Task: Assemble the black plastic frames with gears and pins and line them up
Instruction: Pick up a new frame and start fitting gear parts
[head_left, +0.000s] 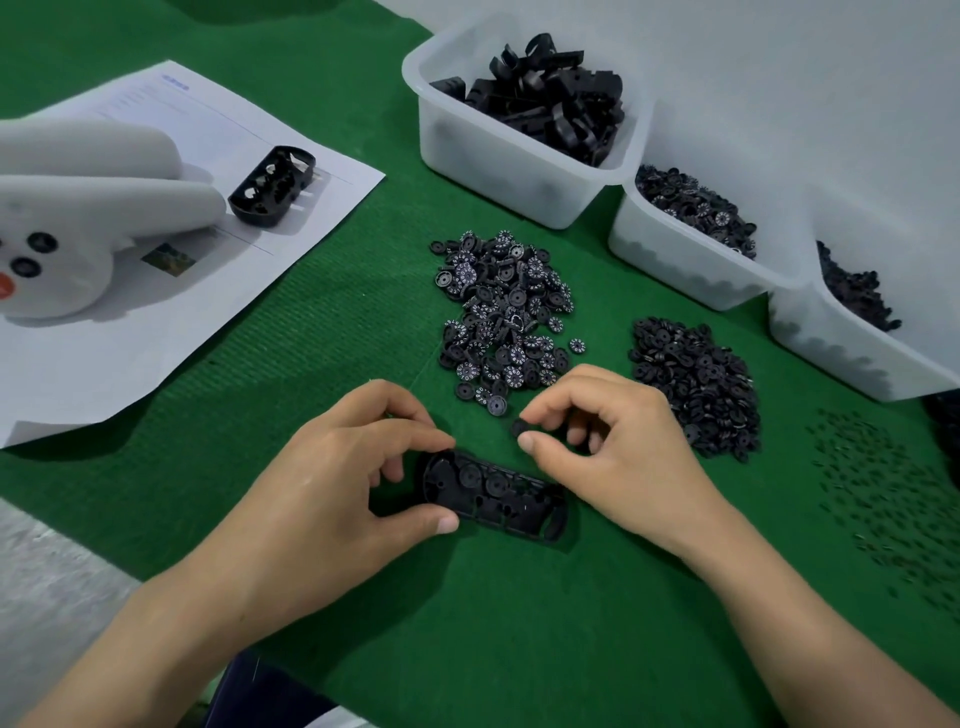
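Observation:
A black plastic frame (498, 493) lies flat on the green mat, with round gears seated in its left half. My left hand (343, 478) grips the frame's left end between thumb and fingers. Just above the frame's right half, my right hand (608, 441) pinches a small black gear (519, 427) between thumb and forefinger. A pile of numbered gears (501, 312) lies beyond the hands, and a pile of plain black gears (696, 382) lies to the right. Small black pins (893, 499) are scattered at the far right. An assembled frame (272, 187) sits on a paper sheet.
Three translucent bins stand at the back right: one with black frames (519, 145), one with gears (680, 249), one with dark parts (852, 343). A white plush toy (83, 218) lies on the paper sheet (104, 353) at the left. The green mat (519, 623) covers the table.

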